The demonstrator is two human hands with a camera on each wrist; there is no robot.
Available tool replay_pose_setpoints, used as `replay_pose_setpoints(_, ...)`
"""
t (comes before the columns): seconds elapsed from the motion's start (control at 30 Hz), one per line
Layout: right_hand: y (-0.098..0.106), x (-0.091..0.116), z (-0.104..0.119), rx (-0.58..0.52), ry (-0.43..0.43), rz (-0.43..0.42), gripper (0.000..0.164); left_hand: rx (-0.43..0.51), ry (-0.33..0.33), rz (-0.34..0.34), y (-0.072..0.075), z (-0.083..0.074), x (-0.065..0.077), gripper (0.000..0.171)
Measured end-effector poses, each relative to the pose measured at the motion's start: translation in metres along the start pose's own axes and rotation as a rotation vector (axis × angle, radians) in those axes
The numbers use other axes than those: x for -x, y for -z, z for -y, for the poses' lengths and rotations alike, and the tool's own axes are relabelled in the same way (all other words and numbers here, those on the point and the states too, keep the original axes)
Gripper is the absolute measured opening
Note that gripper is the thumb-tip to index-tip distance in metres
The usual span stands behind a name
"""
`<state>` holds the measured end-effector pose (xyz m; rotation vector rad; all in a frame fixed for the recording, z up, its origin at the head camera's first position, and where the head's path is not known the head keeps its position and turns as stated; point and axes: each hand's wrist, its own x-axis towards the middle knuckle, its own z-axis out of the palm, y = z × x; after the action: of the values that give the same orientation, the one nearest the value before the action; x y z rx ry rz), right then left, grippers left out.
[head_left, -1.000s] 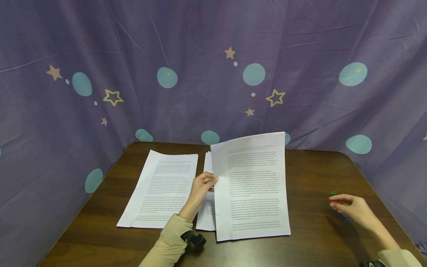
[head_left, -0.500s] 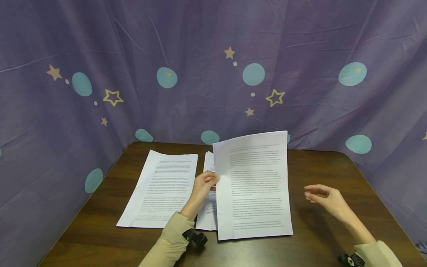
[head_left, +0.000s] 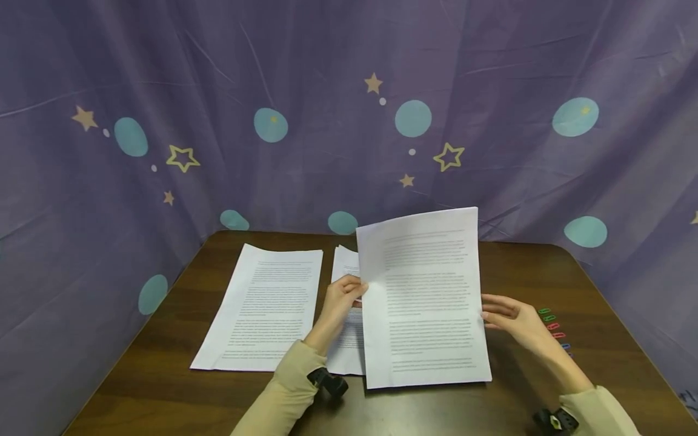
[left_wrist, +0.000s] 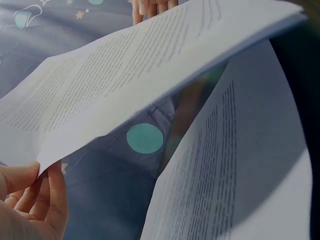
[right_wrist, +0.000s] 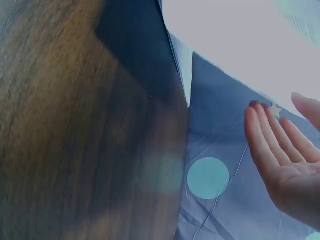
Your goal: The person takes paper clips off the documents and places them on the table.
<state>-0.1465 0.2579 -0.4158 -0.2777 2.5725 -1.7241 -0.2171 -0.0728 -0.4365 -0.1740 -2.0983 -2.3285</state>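
Note:
My left hand (head_left: pixel 339 303) pinches the left edge of a stack of printed sheets (head_left: pixel 428 303), thumb in front and fingers behind. The stack is raised and tilted toward me, its lower edge close over the table. In the left wrist view, the stack (left_wrist: pixel 115 85) shows several layered sheets along its edge. At the right edge of that stack is my right hand (head_left: pixel 518 321), fingers extended and thumb apart, fingertips right at the paper. The right wrist view shows this hand (right_wrist: pixel 287 155) with spread thumb and nothing gripped.
Another printed stack (head_left: pixel 272 309) lies flat at the left of the brown table (head_left: pixel 136 387). A second one (head_left: pixel 346 345) lies partly hidden behind the raised sheets. Green paper clips (head_left: pixel 544 311), red paper clips (head_left: pixel 553 327) and blue paper clips (head_left: pixel 566 347) lie right of my right hand. A purple curtain (head_left: pixel 327 60) hangs behind.
My right hand has moved left from over the paper clips to the raised stack's right edge, uncovering the clips. My left hand and the stack have shifted slightly right and up.

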Motion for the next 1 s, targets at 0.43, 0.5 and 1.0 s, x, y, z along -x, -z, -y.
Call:
replay_pose_setpoints(0.43, 0.015, -0.001, -0.030, 0.051, -0.027, -0.177, 0.046, 0.039, 0.036, 0.022, -0.025, -0.003, -0.007, 0.017)
replay_pose_setpoints(0.5, 0.025, -0.008, -0.064, 0.070, -0.031, -0.224, 0.047, 0.048, 0.046, 0.029, -0.031, -0.006, -0.007, 0.017)
replay_pose_setpoints(1.0, 0.062, 0.002, -0.109, 0.164, -0.104, -0.261, 0.058, 0.145, 0.141, 0.036, -0.076, 0.009, -0.012, 0.018)
